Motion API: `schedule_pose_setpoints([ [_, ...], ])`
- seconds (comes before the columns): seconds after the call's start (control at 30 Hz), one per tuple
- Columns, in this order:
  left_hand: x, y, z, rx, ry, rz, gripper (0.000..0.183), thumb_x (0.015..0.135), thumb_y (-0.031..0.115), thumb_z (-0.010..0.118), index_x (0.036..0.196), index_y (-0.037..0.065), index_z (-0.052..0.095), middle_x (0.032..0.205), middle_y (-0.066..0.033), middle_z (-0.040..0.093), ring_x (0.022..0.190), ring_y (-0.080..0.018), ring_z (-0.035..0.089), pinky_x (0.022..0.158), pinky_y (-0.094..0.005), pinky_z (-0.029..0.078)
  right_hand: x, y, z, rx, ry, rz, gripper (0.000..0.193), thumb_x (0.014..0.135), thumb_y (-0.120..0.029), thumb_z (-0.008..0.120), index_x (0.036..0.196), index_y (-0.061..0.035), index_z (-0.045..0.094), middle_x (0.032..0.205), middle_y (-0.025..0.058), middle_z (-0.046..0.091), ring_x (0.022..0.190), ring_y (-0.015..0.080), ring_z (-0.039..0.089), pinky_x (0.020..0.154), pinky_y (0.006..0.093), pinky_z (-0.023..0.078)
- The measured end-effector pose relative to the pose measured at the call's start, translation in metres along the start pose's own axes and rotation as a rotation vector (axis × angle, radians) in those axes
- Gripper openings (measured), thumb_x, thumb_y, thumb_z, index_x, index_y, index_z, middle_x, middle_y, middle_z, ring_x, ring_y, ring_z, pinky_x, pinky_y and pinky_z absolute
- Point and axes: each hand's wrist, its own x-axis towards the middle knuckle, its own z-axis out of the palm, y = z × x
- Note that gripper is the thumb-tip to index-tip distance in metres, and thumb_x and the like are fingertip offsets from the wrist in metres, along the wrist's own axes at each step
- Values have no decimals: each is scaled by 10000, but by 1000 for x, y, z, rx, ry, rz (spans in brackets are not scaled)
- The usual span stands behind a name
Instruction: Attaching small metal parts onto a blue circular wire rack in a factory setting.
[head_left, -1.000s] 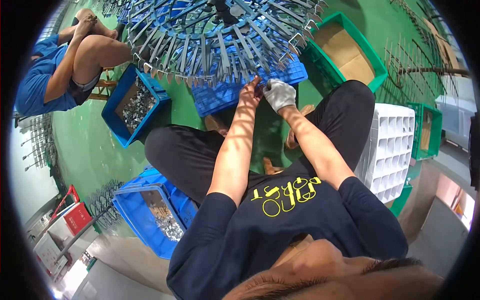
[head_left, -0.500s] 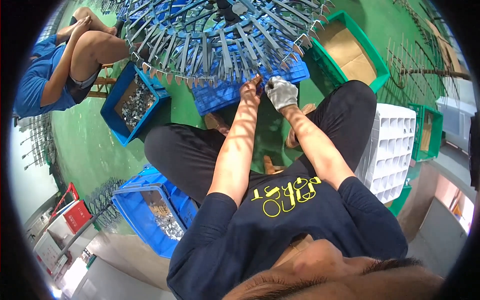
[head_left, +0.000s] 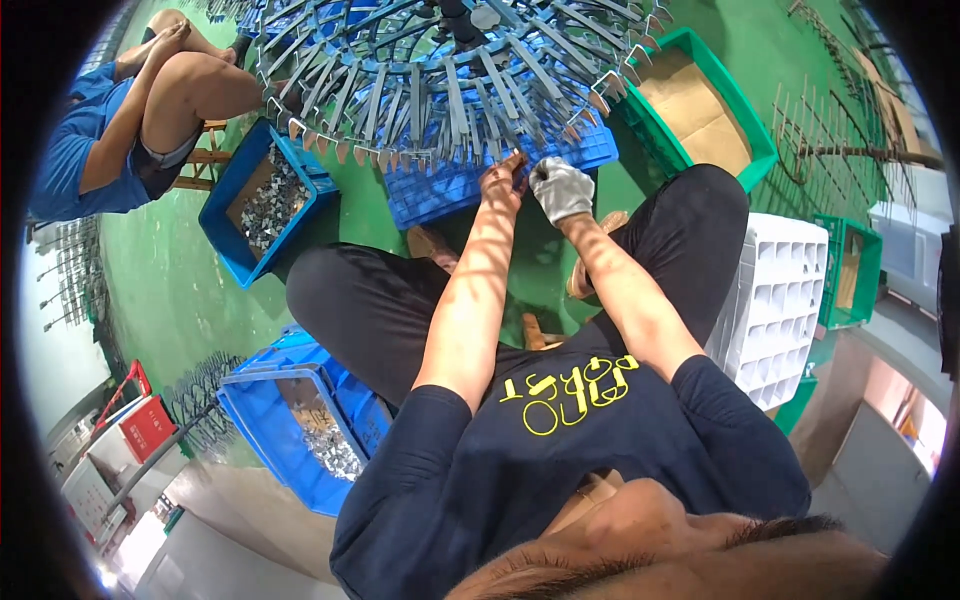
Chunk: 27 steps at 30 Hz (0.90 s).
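A round rack [head_left: 450, 75] of blue-grey metal, hung with many flat metal strips with small hooked ends, fills the top of the head view. Just under its near rim, my bare left hand [head_left: 503, 177] has its fingers drawn together; what they hold is too small to make out. Close beside it on the right is my right hand [head_left: 563, 190] in a white glove, fingers curled in, facing the left hand. Anything inside its grip is hidden. Both hands are in front of a blue plastic crate [head_left: 435, 197] that lies below the rack.
Blue bins [head_left: 235, 255] [head_left: 300, 440] of small metal pieces stand to my left, near a seated person [head_left: 120, 140]. On the right are a green crate [head_left: 765, 150] lined with cardboard, a white compartmented box [head_left: 775, 300] and a smaller green crate [head_left: 870, 270]. My bent knees flank my arms.
The view has shifted very slightly. Both hands stay at the same spot under the rack's rim, with the gloved right hand turned a little. The rack has turned slightly.
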Motion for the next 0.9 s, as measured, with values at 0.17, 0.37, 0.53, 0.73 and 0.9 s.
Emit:
schedule_pose_setpoints([
  [0.17, -18, 1, 10, -63, -64, 12, 84, 775, 66, 690, 855, 86, 674, 871, -48, 690, 787, -180, 650, 638, -314, 464, 2, 9, 6, -39, -15, 53, 171, 782, -305, 592, 703, -156, 619, 717, 36, 650, 603, 291, 605, 563, 381, 478],
  [0.37, -20, 3, 8, -128, -99, 43, 137, 763, 11, 684, 889, 60, 661, 873, -71, 685, 775, -202, 658, 622, -306, 489, 2, 4, 0, 34, -27, 42, 203, 773, -328, 585, 705, -139, 613, 744, 55, 655, 597, 312, 610, 557, 400, 477],
  [0.53, -10, -1, 0, -163, -87, 74, 162, 755, -7, 683, 906, 42, 648, 886, -95, 682, 764, -210, 661, 606, -290, 497, 6, -5, -7, 35, -69, 46, 206, 767, -325, 587, 708, -130, 613, 740, 69, 655, 598, 321, 607, 557, 404, 474],
  [0.73, -22, 2, 6, -108, -68, 57, 169, 746, 29, 706, 903, 39, 646, 880, -96, 677, 761, -201, 654, 612, -292, 490, 11, -2, -16, -27, -116, 13, 211, 760, -321, 593, 722, -114, 619, 749, 83, 659, 614, 328, 610, 564, 404, 474],
  [0.9, -15, 0, 3, -25, 11, 73, 185, 726, 76, 742, 879, 47, 643, 873, -77, 675, 765, -189, 644, 650, -329, 488, 12, -7, -18, -3, -126, -11, 209, 769, -317, 596, 746, -111, 620, 749, 87, 662, 631, 327, 614, 576, 404, 476],
])
